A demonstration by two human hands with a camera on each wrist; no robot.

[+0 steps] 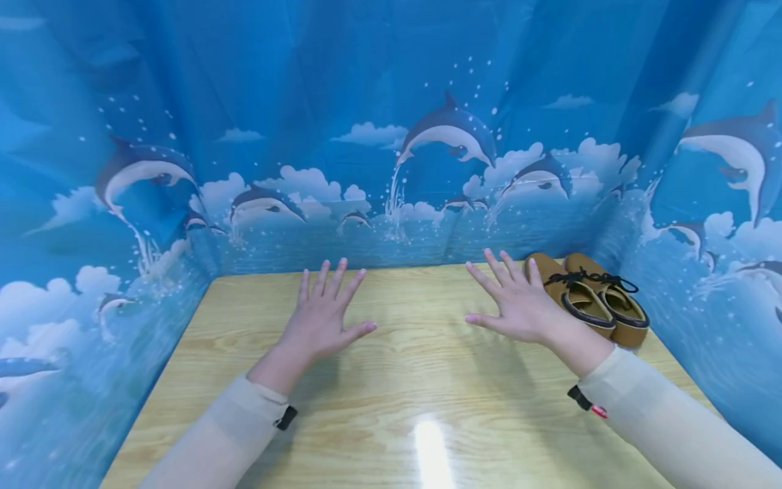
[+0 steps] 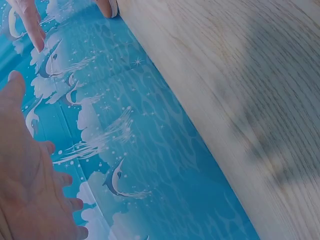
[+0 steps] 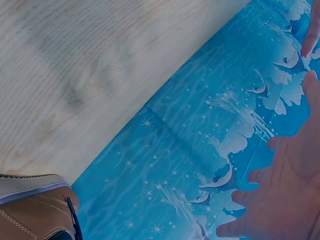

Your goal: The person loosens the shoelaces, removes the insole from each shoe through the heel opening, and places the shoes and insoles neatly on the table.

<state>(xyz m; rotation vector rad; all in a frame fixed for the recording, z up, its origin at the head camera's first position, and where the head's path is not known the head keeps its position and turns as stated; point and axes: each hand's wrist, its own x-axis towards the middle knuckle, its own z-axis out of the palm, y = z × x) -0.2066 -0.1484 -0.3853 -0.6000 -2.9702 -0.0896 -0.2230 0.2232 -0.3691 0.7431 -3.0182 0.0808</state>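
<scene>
My left hand point(image 1: 320, 324) is held above the wooden table point(image 1: 391, 380) with its fingers straight and spread, palm down. The right hand point(image 1: 518, 307) is spread the same way, further right. Neither holds anything. A pair of brown shoes point(image 1: 629, 324) with black laces stands at the table's back right, close beyond the right hand, which partly overlaps them in the head view. One shoe point(image 3: 40, 212) shows at the lower left of the right wrist view. In the left wrist view the left palm point(image 2: 30, 185) faces the camera, and a bit of the shoes point(image 2: 107, 7) appears at the top.
A blue curtain point(image 1: 342, 75) printed with dolphins and clouds surrounds the table at the back and both sides. A bright light reflection lies on the table's front middle. Both forearms wear pale sleeves point(image 1: 666, 414) with dark straps at the wrists.
</scene>
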